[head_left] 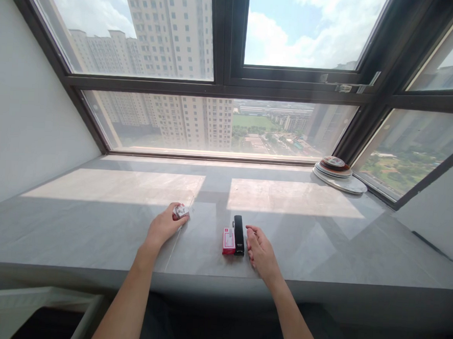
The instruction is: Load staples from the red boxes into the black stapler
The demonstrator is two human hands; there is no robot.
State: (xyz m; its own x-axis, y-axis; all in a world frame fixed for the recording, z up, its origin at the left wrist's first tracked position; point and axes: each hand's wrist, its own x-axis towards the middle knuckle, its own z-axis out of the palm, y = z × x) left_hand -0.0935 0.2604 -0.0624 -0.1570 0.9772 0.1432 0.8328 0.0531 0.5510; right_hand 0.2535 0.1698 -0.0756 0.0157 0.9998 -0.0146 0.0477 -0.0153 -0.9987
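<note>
My left hand [163,226] is closed around a small red-and-white packet [181,212] at the left-middle of the ledge. Its exact kind is too small to make out, and the fingers cover part of it. Right of centre lies a black stapler [239,235], its long side pointing away from me. Against the stapler's left side sits a small red-and-white box [229,241]. Just to the right of the stapler, my right hand [262,253] rests at the ledge with its fingers loosely bent and a bit apart. Nothing shows in it.
The grey stone window ledge [92,233] ends at a front edge near me. A stack of round plates or lids [339,175] stands in the far right corner. Dark window frames [219,90] close off the back. A white-edged piece [34,297] is below at left.
</note>
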